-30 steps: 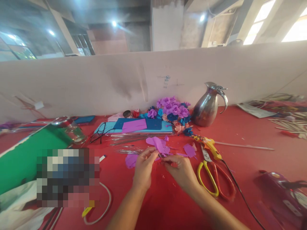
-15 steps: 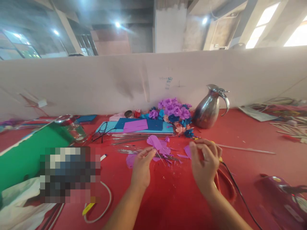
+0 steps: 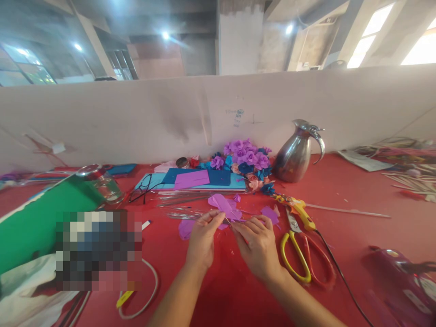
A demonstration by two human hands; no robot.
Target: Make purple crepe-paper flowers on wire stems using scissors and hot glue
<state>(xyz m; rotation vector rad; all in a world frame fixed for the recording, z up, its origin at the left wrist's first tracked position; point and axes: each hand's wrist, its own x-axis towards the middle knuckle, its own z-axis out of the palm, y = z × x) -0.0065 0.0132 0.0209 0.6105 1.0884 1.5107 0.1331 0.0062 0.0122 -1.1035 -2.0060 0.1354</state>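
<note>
My left hand (image 3: 201, 240) pinches a thin wire stem with a purple paper petal (image 3: 221, 204) at its upper end, just above the red table (image 3: 357, 227). My right hand (image 3: 258, 243) is beside it, fingers bent and pinched at the same stem where the two hands meet. More purple petal pieces (image 3: 270, 213) and one (image 3: 185, 228) lie on the table around the hands. A bundle of thin wires (image 3: 180, 213) lies just beyond my left hand.
Yellow-and-red scissors (image 3: 299, 254) and a yellow glue gun (image 3: 299, 207) with a black cord lie to the right of my hands. A steel jug (image 3: 296, 152), a pile of paper flowers (image 3: 245, 159), blue and purple sheets (image 3: 192, 178), a green board (image 3: 37, 218) and a glass jar (image 3: 102, 184) stand farther back.
My right hand was over by the glue gun half a second ago and has come back left to the stem. My left hand has kept its pinch in place.
</note>
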